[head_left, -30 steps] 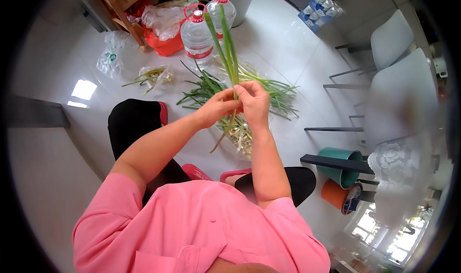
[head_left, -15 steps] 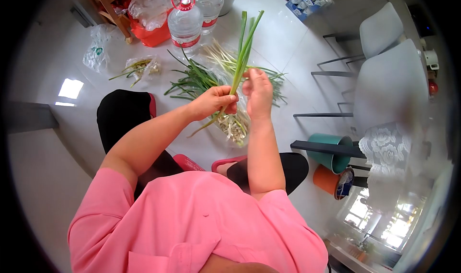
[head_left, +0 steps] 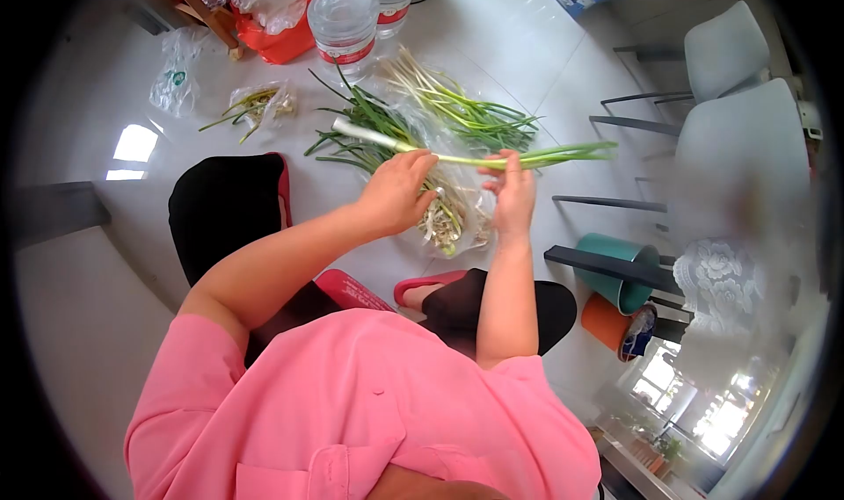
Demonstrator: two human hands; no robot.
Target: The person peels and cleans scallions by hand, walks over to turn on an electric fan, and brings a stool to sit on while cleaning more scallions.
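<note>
A long scallion (head_left: 563, 155) lies nearly level across both hands, its white end to the left and its green leaves to the right. My right hand (head_left: 514, 197) is closed around its green part. My left hand (head_left: 396, 194) has its fingers bent together just below the white stalk, the fingertips touching or very near it; what they pinch is hidden. Under the hands, a clear plastic bag (head_left: 475, 203) holds root ends and trimmings (head_left: 442, 223). Just beyond lie a dark green bunch of scallions (head_left: 374, 118) and a paler bunch (head_left: 466, 109).
Large water bottles (head_left: 343, 21) and a red bag (head_left: 272, 43) stand at the back. A small bag of scraps (head_left: 264, 105) and a crumpled plastic bag (head_left: 176, 78) lie left. Chairs (head_left: 738, 140), a teal bucket (head_left: 615, 267) and an orange bucket (head_left: 607, 320) are right.
The scallions in hand were upright, gripped by my left hand; now one scallion lies level, held by my right hand. My right hand has shifted right, and my left hand slightly down.
</note>
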